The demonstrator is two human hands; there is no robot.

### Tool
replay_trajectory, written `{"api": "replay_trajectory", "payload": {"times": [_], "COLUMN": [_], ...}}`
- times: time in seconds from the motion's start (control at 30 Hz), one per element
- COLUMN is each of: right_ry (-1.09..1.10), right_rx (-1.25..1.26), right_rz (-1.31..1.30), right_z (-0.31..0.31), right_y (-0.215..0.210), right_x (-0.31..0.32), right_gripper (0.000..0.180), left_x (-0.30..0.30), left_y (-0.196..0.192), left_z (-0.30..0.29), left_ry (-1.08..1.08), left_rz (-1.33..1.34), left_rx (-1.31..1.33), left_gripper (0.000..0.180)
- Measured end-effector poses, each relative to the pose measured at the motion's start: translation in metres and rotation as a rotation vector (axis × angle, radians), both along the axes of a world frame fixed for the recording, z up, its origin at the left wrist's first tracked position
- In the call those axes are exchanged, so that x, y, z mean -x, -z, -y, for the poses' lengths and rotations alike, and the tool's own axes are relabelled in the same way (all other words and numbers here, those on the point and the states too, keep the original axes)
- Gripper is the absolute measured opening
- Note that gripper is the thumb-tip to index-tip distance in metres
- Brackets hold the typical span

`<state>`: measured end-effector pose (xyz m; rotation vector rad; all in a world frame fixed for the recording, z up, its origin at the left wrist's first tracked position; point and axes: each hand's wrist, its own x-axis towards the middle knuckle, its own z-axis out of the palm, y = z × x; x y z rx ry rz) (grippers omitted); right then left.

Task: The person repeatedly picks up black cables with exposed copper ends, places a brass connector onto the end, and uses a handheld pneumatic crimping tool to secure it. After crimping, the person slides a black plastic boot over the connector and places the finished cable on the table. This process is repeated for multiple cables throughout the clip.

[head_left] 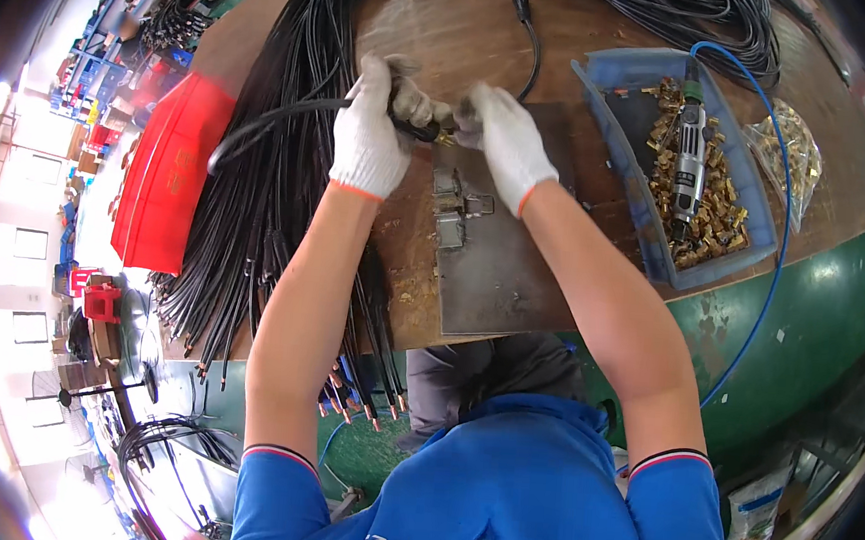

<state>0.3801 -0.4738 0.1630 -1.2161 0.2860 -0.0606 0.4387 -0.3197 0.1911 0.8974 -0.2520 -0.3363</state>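
Working at the tip of a black cable [293, 111], the person appears to be fitting or adjusting a small brass fitting [446, 137] there, over the far end of a dark metal plate [512, 286]. The gloved left hand [372, 130] is closed around the cable just behind that tip. The gloved right hand [507, 140] has its fingers bunched right beside the brass; they are blurred, so I cannot tell whether they grip it. The next move seems to call for a steady left hold and small, precise right fingertip work.

Wooden tabletop [439, 30] gives room ahead of the hands, crossed only by a loose connector lead [533, 61]. To the left, a thick cable bundle [246, 207] hems in the left arm; to the right, the rim of a blue bin [755, 242] stands near the right forearm. The plate's near edge lies close to the table's edge, while a metal fixture [450, 209] sits between the forearms.
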Motion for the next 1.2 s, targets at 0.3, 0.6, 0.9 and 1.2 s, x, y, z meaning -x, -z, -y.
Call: {"api": "replay_trajectory", "payload": {"times": [0.3,0.6,0.9,1.2], "right_ry": [-0.125,0.009,-0.047,0.106], "right_rx": [0.139,0.119,0.385,0.173], "right_rz": [0.152,0.34,0.397,0.42], "right_z": [-0.007,-0.014,-0.009,0.002], "right_y": [-0.015,0.019,0.022,0.004], "right_x": [-0.011,-0.028,-0.031,0.085], "right_gripper": [0.057,0.019,0.053,0.046], "left_x": [-0.012,-0.011,0.005,0.09], "left_y": [0.037,0.059,0.047,-0.001], "left_z": [0.018,0.029,0.024,-0.014], "left_ry": [-0.096,-0.011,-0.293,-0.147], "left_rz": [0.427,0.244,0.346,-0.326], "left_rx": [-0.713,-0.413,-0.666,0.08], "left_gripper": [0.026,0.018,0.027,0.05]}}
